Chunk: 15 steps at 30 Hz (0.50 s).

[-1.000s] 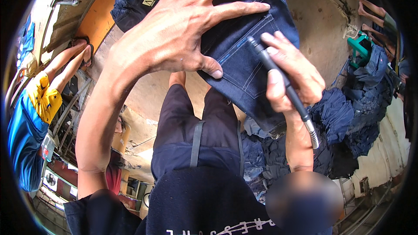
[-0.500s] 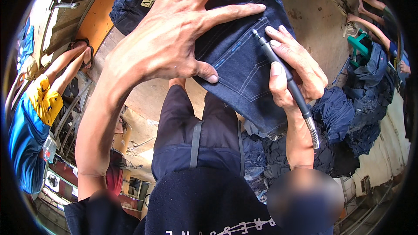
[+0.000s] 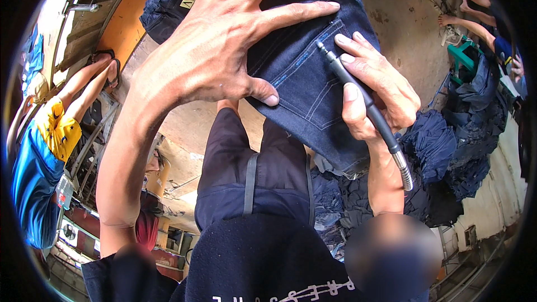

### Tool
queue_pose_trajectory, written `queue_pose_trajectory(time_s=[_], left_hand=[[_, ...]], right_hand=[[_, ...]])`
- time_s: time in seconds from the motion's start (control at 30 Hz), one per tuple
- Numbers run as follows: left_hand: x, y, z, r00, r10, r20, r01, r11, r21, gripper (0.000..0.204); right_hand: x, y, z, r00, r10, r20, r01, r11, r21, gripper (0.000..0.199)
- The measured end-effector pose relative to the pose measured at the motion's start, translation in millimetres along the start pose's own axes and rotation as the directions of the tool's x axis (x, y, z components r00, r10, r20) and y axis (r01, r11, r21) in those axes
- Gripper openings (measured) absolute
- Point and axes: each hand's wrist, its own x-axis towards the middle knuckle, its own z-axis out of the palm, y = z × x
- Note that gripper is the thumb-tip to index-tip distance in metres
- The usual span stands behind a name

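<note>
Garment finishing workshop, denim work. Dark blue jeans (image 3: 313,78) spread under the left hand (image 3: 212,56); right hand (image 3: 375,89) grips a flexible-shaft rotary tool (image 3: 363,100). Heaps of dark denim garments (image 3: 458,140) right of that grip, bare concrete floor (image 3: 403,33), another worker in blue and yellow (image 3: 39,156) far left.

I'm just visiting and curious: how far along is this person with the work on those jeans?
Done, it seems: a short pale, worn streak shows along the pocket seam of the dark jeans. In hand: the left hand presses the denim flat while the right hand holds a pen-like rotary tool with its tip at the pocket's top edge. Left: the rest of the pocket looks evenly dark, and a heap of dark garments lies beside.
</note>
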Motion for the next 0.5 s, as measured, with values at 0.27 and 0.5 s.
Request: queue_pose_trajectory(time_s=[0.27, 0.5], left_hand=[[-3, -8, 16, 0.980, 0.040, -0.196, -0.031, 0.998, 0.046, 0.124], [-20, 13, 32, 0.785, -0.184, -0.592, -0.082, 0.916, -0.394, 0.127]], right_hand=[[-14, -5, -8, 0.963, 0.119, -0.242, -0.130, 0.991, -0.033, 0.035], [-87, -72, -36, 0.465, 0.574, -0.674, -0.649, 0.739, 0.181, 0.031]])
